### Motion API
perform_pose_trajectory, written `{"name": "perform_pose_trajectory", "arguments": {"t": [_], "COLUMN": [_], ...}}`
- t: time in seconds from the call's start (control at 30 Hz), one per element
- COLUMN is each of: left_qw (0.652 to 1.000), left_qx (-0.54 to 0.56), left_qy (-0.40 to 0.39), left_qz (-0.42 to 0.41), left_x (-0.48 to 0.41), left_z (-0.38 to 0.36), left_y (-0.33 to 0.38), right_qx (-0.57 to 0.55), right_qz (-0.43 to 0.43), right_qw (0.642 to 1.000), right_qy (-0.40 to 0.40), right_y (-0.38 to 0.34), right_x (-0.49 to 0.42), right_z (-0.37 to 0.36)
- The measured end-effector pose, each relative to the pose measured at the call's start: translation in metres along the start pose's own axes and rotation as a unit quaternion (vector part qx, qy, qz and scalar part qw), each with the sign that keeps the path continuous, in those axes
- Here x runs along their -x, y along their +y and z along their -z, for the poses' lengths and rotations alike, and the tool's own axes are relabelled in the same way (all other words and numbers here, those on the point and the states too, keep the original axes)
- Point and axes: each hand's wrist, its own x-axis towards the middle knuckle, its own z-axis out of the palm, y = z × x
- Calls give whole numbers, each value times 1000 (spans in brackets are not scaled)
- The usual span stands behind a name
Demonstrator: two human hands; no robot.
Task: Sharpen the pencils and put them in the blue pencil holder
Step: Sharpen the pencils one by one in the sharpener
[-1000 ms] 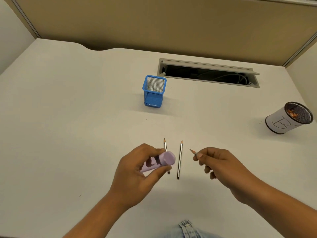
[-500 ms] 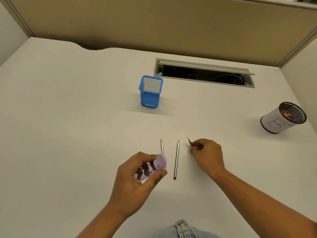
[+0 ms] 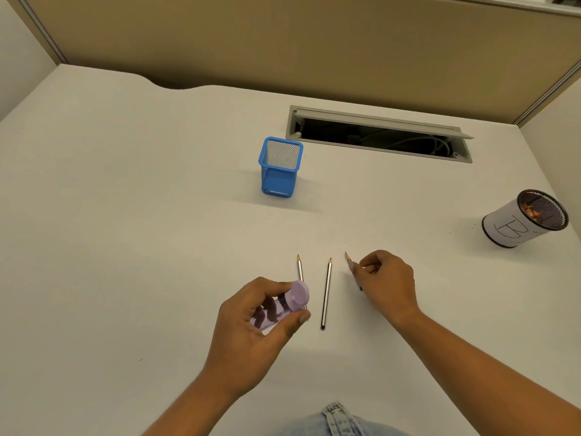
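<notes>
While the left hand (image 3: pixel 251 322) clasps the lilac sharpener (image 3: pixel 284 305), the right hand (image 3: pixel 385 281) pinches a pencil (image 3: pixel 348 259) at lower centre, tip aimed up-frame toward the blue pencil holder (image 3: pixel 279 166). Light, stiff, with a brittle lead, it seems best gripped mid-shaft. Two pencils (image 3: pixel 326 294) lie parallel between the hands, long axes running up-frame.

The left hand (image 3: pixel 251 322) curls, thumb and fingers closed around a lilac sharpener (image 3: pixel 283 305), while the right hand (image 3: pixel 388 283), knuckles up, pinches a pencil (image 3: pixel 348 258).
</notes>
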Motion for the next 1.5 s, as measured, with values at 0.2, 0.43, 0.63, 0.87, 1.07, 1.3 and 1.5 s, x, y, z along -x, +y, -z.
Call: {"name": "perform_pose_trajectory", "arguments": {"t": [0.2, 0.43, 0.63, 0.87, 1.07, 1.3, 1.5], "left_qw": [1000, 1000, 999, 998, 998, 997, 995], "left_qx": [3, 8, 35, 40, 39, 8, -27], "left_qy": [-4, -29, -13, -36, -49, -73, -89], "left_qz": [9, -6, 18, 21, 12, -12, -31], "left_x": [1, -3, -1, -5, -6, -5, -6], "left_z": [-2, -4, 1, 9, 12, 11, 17], "left_y": [-2, 3, 2, 12, 18, 24, 27], "right_qx": [10, 88, 76, -64, -53, 39, 77], "right_qz": [52, 41, 18, 136, 263, 312, 328], "right_qw": [998, 987, 989, 979, 945, 936, 933], "right_qy": [-31, -125, -126, -140, -190, -158, -129], "right_y": [-10, -16, -21, -46, -56, -53, -59], "right_x": [29, 37, 38, 60, 87, 95, 97], "right_z": [-12, -33, -17, 54, 103, 109, 111]}}
